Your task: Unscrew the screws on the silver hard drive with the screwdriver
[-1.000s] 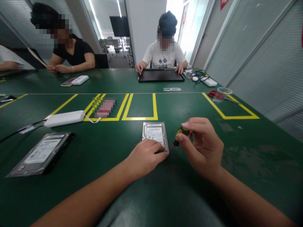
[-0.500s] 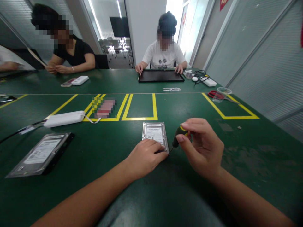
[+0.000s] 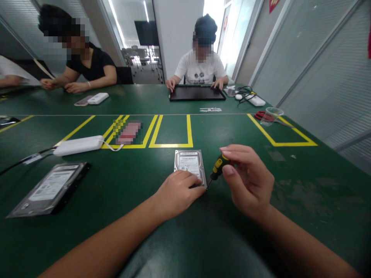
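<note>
A silver hard drive with a white label lies on the green table in front of me. My left hand rests over its near part and grips it, thumb and fingers at the near right corner. My right hand has its fingers closed round the end of a black and yellow screwdriver. The screwdriver is tilted, its tip down at the drive's near right corner beside my left fingertips. Whatever the tip touches is too small to make out.
Left of me lies another hard drive in a clear bag. Behind it are a white power strip and a pink phone. Red scissors and a plastic cup stand far right. Across, a person handles a black panel.
The screwdriver's handle has turned, showing more yellow, and my right thumb has shifted away from the handle. The drive and my left hand stay in place. The co-worker at left has moved their hands apart.
</note>
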Tool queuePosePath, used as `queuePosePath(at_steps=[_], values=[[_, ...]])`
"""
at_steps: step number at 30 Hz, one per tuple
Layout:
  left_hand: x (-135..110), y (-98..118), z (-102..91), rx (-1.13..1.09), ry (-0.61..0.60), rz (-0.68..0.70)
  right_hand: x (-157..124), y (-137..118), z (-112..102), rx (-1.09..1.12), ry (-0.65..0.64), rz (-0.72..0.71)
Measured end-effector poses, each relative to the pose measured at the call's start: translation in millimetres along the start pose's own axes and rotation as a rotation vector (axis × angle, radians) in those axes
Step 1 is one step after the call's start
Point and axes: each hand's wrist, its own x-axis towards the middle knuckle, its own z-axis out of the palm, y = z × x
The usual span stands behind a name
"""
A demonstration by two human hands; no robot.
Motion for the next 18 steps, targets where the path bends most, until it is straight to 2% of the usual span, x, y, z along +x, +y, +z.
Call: queuePosePath(at_steps=[18], values=[[-0.9, -0.6, 1.7, 0.022, -0.003, 0.011, -0.4, 2.0, 0.0, -0.016, -0.045, -0.013]])
